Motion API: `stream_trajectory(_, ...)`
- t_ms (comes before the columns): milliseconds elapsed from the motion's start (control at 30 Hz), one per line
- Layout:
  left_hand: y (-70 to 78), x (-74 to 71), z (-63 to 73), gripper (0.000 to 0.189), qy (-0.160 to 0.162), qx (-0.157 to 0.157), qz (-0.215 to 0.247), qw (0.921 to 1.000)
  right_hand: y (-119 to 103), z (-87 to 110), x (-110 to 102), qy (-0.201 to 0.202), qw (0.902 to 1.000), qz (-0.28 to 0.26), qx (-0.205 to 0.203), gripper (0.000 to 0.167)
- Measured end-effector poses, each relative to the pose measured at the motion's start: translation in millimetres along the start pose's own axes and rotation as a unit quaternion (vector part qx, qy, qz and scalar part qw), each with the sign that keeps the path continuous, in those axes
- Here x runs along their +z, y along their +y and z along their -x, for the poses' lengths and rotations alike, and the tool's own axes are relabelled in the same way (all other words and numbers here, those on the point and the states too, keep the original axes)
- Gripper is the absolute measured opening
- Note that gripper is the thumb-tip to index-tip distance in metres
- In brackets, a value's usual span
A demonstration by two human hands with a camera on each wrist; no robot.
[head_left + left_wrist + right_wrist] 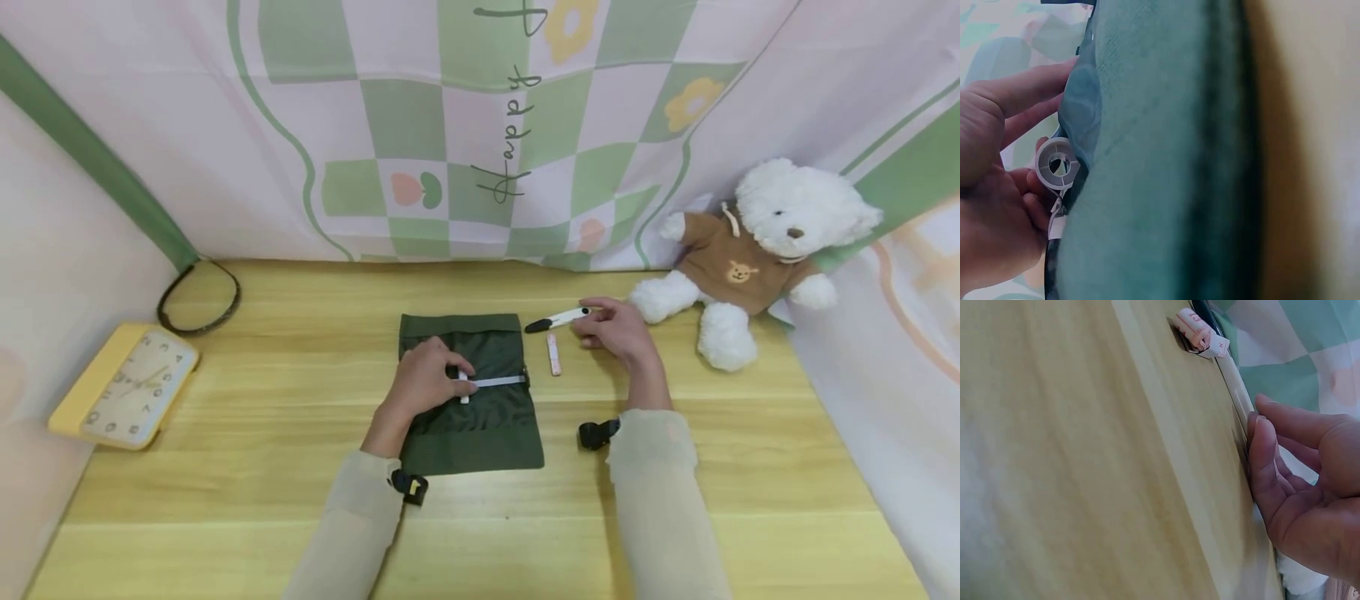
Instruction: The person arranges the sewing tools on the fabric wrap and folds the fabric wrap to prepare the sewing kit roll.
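Note:
My left hand point(431, 375) is over an unfolded dark green fabric pouch point(471, 454), its thumb and forefinger pinching a small white spool point(464, 388). In the left wrist view the spool point(1055, 164) appears as a white ring against the cloth. A narrow white strap point(501, 382) runs from there to the pouch's right edge. To the right, my right hand point(617, 329) pinches the end of a slim white tool with a black tip point(557, 320); its exact kind is unclear. Just below that tool lies a folded pink-and-white tape measure point(553, 355).
A white teddy bear point(750, 258) in a brown top sits at the back right. On the left stand a yellow clock point(127, 385) and a black loop band point(198, 298). A patterned curtain point(480, 125) hangs behind the wooden table point(517, 542).

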State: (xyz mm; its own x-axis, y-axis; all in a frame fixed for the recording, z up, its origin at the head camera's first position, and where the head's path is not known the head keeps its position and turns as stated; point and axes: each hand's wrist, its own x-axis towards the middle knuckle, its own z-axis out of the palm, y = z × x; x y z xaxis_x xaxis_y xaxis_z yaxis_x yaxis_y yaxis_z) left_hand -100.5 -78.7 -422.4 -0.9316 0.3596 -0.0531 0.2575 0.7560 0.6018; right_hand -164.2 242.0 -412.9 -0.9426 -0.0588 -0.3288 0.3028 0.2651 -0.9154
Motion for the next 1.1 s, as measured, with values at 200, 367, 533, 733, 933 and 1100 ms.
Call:
stream_trajectory(200, 0.4, -1.8, 1.7, 0.016, -0.002, 0.004, -0.004, 1.0000, -2.8, -2.9, 3.9, -0.003, 0.9986, 0.053, 0.007, 0.055)
stream_trajectory(367, -1.1, -1.7, 3.4, 0.012, -0.008, -0.008, -0.020, 0.9997, -2.9, -6.7, 10.6, -0.010, 0.9956, 0.089, 0.025, 0.045)
stream_trajectory(533, 1.3, 0.2, -1.5, 0.010, -0.012, -0.007, -0.014, 0.9998, -5.1, -7.8, 8.2, -0.006, 0.9939, 0.107, 0.023, 0.035)
stream_trajectory(733, 3.2, -0.3, -3.7, 0.010, -0.011, -0.005, -0.019, 0.9998, -5.4, -8.5, 5.8, 0.000, 0.9935, 0.114, 0.012, 0.035)
stream_trajectory(933, 3.1, 0.2, -4.2, 0.009, -0.016, 0.000, -0.018, 0.9997, -3.6, -7.4, 6.0, 0.006, 0.9911, 0.133, -0.003, 0.034)
stream_trajectory(1100, 1.7, 0.6, -5.2, 0.009, -0.024, 0.003, -0.019, 0.9995, -0.2, -8.5, 5.6, -0.001, 0.9911, 0.132, -0.017, 0.034)
